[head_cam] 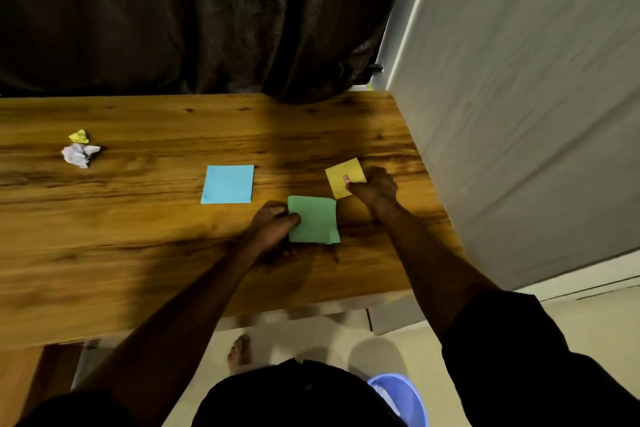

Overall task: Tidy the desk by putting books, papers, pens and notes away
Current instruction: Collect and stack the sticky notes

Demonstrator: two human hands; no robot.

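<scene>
Now | wood-grain desk (pixel 138 225), square paper notes | left hand (pixel 268 224) pinches green note (pixel 313 220) | right hand (pixel 375 187) pinches yellow note (pixel 341 173)

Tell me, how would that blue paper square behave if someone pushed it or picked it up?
The blue note looks thin and probably light, so a push would likely slide it across the smooth wooden desk. It lies flat, so its edge may be hard to catch; lifted by one corner, it would probably droop.
</scene>
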